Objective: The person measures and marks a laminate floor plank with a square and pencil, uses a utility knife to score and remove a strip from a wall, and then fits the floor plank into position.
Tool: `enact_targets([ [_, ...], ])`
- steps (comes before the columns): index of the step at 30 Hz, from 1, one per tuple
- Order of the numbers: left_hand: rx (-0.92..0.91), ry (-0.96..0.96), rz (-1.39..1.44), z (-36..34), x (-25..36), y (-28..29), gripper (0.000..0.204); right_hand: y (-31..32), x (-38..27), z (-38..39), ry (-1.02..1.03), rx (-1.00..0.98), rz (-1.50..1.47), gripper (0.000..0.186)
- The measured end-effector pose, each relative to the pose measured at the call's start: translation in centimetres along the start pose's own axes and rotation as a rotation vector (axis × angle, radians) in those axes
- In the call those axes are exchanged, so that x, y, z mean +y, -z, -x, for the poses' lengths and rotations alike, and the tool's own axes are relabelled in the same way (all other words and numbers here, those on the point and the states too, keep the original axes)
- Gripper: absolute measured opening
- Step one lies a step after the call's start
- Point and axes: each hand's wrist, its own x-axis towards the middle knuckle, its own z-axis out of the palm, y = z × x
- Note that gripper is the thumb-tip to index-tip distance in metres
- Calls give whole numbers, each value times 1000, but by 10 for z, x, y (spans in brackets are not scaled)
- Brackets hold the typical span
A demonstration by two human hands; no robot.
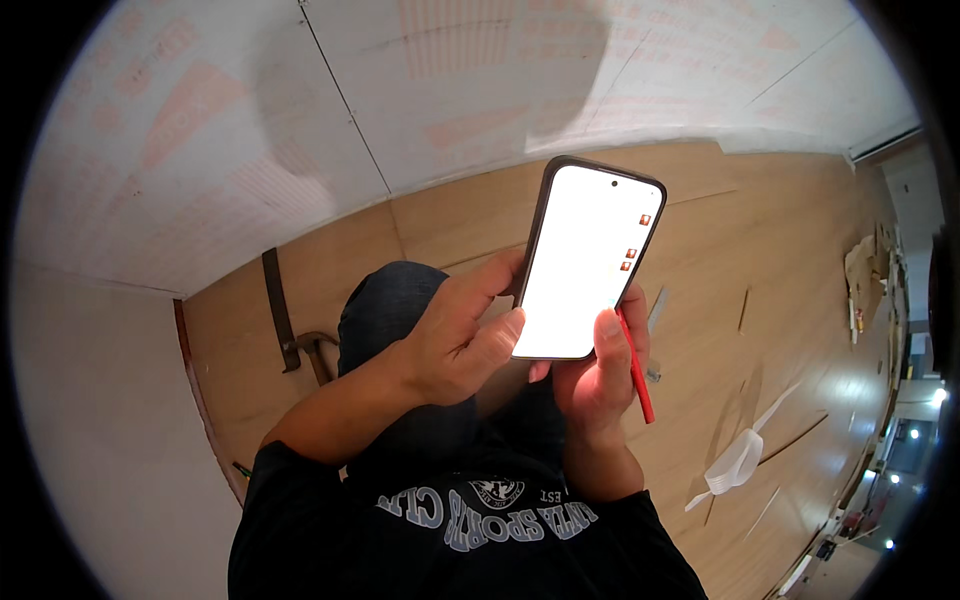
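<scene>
Denim (368, 325) is covering a bent knee (400, 280), while a flat dark bar (278, 310) and a hammer-like tool (317, 345) are lying near the left corner of the wood-toned floor (690, 240) and a curled white strip (735, 462) toward its right edge. Pale printed wallboard (400, 110) is rising behind. Above the floor, fingers of the left hand (460, 335) and right hand (593, 390) are gripping a dark-rimmed, round-cornered phone (585, 260) glowing white, the right also holding a red stick (639, 380).

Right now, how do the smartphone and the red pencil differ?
The smartphone is broad and flat; the red pencil is thin. The smartphone glows white; the red pencil is unlit. The left hand touches the smartphone, not the red pencil. Both are in the right hand.
</scene>
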Motion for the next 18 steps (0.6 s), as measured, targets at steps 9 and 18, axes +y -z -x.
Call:
enact_targets([
  [9, -12, 33, 72, 2, -6, -3, 53, 6, 4, 2, 5, 31, -5, 44],
  [18, -15, -11, 38, -5, 5, -5, 57, -8, -1, -2, -10, 68, 94, 55],
])
